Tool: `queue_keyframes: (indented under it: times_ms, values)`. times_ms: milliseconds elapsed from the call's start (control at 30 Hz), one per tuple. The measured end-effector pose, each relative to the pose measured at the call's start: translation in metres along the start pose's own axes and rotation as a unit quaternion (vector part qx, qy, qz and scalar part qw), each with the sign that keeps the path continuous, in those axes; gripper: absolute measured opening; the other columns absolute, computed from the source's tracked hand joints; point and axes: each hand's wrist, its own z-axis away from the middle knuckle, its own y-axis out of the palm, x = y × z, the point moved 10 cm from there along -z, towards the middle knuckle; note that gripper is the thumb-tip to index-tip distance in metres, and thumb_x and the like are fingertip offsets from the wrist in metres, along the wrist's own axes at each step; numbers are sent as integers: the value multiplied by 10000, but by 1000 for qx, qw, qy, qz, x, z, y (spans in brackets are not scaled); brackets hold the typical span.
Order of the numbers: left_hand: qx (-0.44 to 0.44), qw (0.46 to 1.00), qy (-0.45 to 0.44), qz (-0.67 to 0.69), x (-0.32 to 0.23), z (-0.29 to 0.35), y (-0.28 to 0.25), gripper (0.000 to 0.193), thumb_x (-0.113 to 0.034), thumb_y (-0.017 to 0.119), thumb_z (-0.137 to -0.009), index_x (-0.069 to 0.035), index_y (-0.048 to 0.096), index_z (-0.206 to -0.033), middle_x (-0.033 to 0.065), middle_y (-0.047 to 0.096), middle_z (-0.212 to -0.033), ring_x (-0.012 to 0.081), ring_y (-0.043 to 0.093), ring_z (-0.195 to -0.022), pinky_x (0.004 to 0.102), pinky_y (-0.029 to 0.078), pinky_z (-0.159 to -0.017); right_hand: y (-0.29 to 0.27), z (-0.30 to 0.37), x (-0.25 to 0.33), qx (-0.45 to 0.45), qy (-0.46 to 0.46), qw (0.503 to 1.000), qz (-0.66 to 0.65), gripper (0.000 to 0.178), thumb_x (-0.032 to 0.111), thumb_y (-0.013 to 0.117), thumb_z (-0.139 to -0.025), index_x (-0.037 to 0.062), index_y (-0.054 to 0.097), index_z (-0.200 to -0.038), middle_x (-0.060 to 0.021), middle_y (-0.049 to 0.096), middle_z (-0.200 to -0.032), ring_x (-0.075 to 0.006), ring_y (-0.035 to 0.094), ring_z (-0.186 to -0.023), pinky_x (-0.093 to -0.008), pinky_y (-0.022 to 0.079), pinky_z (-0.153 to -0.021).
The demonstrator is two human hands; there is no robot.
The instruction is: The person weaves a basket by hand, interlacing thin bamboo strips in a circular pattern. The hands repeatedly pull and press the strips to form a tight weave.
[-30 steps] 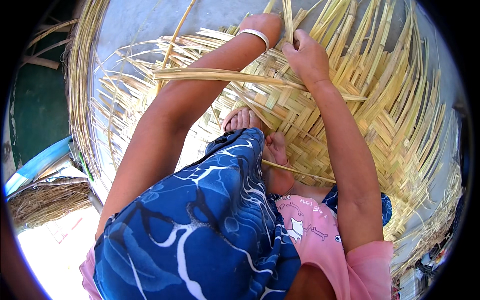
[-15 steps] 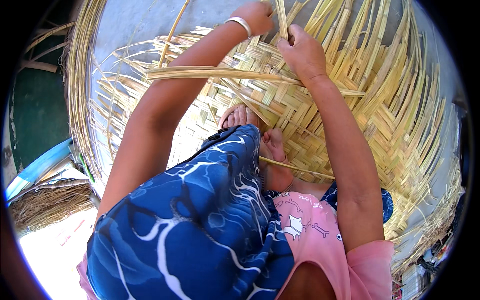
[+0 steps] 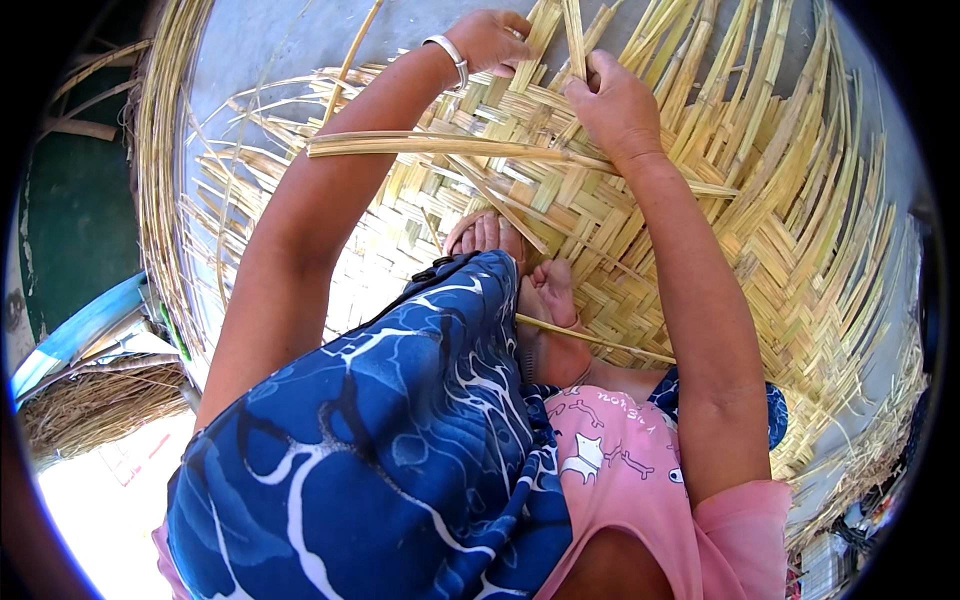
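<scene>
My right hand (image 3: 618, 108) is closed, its thumb and forefinger pinching an upright flat reed strip (image 3: 574, 38). To its left, my left hand (image 3: 488, 42) has its fingers apart, their tips beside another pale reed strip (image 3: 541, 40). Both hands are over the far edge of a woven reed mat (image 3: 600, 290) in a zigzag pattern. A long loose split reed (image 3: 450, 145) lies crosswise above the mat, running past my left forearm toward my right wrist. My bare feet (image 3: 485, 235) rest on the woven part.
Unwoven reed ends (image 3: 740, 90) fan out from the mat's far and right edges over a grey floor (image 3: 270, 35). A bundle of long reeds (image 3: 165, 150) stands along the left. Dry straw (image 3: 105, 405) lies at the lower left, beside a blue and white object (image 3: 85, 325).
My left hand has moved slightly left and down, and its fingers have spread apart. My right hand has shifted a little right and down, still pinching the strip.
</scene>
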Motion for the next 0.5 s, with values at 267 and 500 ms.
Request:
queue_keyframes:
  times_ms: [267,500]
  values:
    - [24,970,105,-217,-35,8,35,361,-168,728,-782,24,622,-1069,39,646,-896,112,596,-733,229,515,-617,1,0,-1,1,2,1000,-22,221,292,567,-798,90,590,-885,-137,649,-771,-350,617,-749,-445,476,-673]
    - [-47,994,32,-92,-14,7,10,414,-297,743,-751,7,637,-1012,57,629,-803,95,583,-687,223,501,-575,1,1,0,1,-1,1000,-21,228,295,571,-803,85,587,-890,-137,647,-767,-352,615,-748,-446,475,-675]
